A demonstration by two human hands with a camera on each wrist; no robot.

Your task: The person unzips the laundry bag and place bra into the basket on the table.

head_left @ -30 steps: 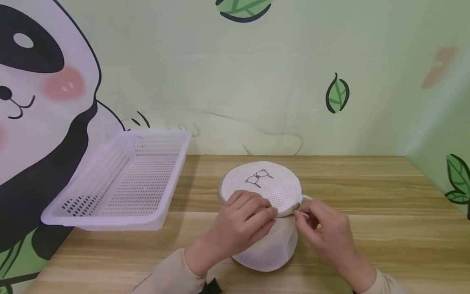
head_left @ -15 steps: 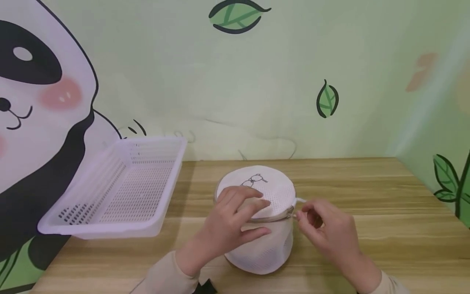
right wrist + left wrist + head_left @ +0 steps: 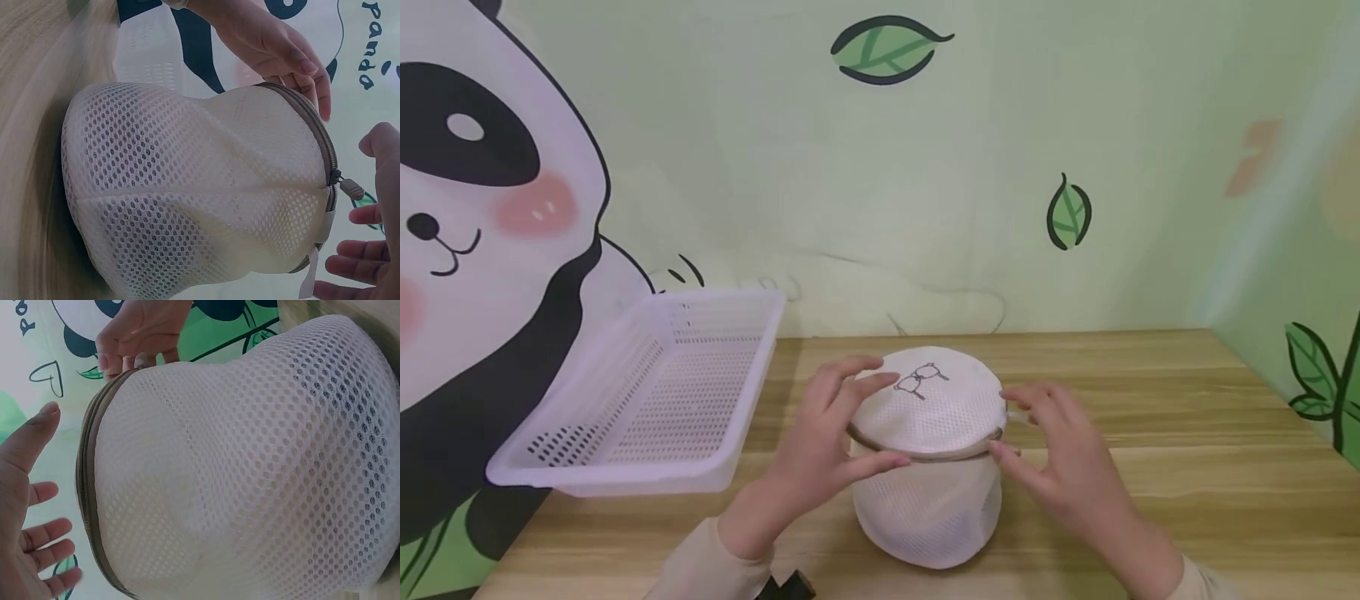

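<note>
A white mesh laundry bag (image 3: 928, 521) stands upright on the table, its round lid (image 3: 925, 421) printed with a pair of glasses. A grey-brown zipper (image 3: 87, 487) runs round the lid's edge, and its pull (image 3: 351, 187) hangs by the side seam in the right wrist view. Below the pull sticks out a white fabric loop (image 3: 310, 275). My left hand (image 3: 816, 442) spreads its fingers and thumb around the lid's left edge. At the right edge, near the pull, my right hand (image 3: 1067, 458) has its fingers loosely bent, holding nothing.
To the left is a white perforated plastic basket (image 3: 685, 417) with nothing in it. The wooden table (image 3: 1150, 417) meets a green wall (image 3: 925, 167) with panda and leaf pictures. A small black object (image 3: 793, 586) shows by the left sleeve.
My right hand has let go of the zipper pull and its fingers have spread. My left hand has come off the lid's front and moved to the left edge. The camera view has tilted slightly upward.
</note>
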